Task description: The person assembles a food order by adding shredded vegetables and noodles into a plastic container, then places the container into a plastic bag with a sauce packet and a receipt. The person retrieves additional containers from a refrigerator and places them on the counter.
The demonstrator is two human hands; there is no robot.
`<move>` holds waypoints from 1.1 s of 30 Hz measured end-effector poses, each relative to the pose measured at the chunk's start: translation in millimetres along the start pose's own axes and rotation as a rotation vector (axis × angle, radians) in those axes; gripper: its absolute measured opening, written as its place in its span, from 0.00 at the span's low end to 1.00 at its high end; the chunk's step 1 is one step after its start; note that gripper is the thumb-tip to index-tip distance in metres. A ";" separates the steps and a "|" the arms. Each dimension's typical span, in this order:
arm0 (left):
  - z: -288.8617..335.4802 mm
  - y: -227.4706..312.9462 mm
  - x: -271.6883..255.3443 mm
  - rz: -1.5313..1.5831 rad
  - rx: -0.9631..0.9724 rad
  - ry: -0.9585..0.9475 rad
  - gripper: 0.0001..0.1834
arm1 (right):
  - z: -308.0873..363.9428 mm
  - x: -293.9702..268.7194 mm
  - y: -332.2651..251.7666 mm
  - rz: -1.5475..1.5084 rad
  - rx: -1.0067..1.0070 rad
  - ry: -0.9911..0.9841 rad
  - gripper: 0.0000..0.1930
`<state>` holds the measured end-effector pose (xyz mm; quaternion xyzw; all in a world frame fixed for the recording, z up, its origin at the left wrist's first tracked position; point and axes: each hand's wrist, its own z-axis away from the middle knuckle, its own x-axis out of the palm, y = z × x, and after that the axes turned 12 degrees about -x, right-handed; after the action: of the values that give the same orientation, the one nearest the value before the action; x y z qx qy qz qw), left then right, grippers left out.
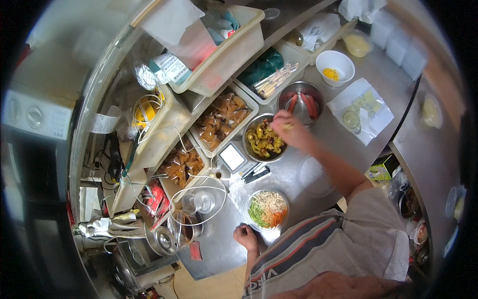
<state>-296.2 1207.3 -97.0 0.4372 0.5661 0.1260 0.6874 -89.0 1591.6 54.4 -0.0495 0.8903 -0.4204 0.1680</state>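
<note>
The metal bowl (269, 159) of yellow-brown chunks (264, 140) lies just left of and below the right hand (286, 123), which overlaps its rim in view. Pieces could drop onto the counter (291, 159) if the grip there is loose, and sauce could drip from wet fingers. Red sausages (311, 105) sit in a second metal bowl (301, 85) just beyond that hand; a careless sweep might knock it. The right hand's fingers look gathered, but I cannot tell whether they pinch food. The left hand (246, 237) is loosely curled, its contents hidden. Just beyond it, to its right, stands the salad bowl (264, 229); no firm hold shows, so a bump might shift it.
</note>
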 end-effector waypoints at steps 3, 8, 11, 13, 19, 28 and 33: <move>-1.1 -5.5 1.7 0.005 0.031 0.015 0.04 | -4.0 -54.6 36.6 0.584 -0.448 -0.046 0.05; -0.9 9.4 0.5 -0.085 0.071 0.026 0.04 | 3.6 -75.9 37.2 -0.038 0.090 0.014 0.08; -1.8 11.8 0.6 -0.135 0.015 0.030 0.04 | 6.8 -51.8 31.1 0.359 -0.361 -0.321 0.11; -3.8 7.4 0.6 -0.121 0.071 0.034 0.04 | 15.7 -13.7 9.9 0.178 -0.296 -0.432 0.12; 5.4 34.0 -20.7 0.266 -0.009 -0.038 0.10 | 49.4 58.1 63.1 0.106 0.292 -0.529 0.17; 180.1 -8.0 -96.4 -0.326 -0.594 0.110 0.19 | 38.9 73.0 8.9 0.579 -0.529 -0.814 0.13; 295.5 -44.9 -102.5 -0.414 -1.080 0.030 0.32 | 65.2 127.0 -98.9 0.188 -0.554 -0.951 0.09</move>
<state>-81.8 977.0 -68.8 -0.0974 0.5050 0.2662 0.8153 -191.2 1451.3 58.9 -0.1966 0.7941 -0.0855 0.5687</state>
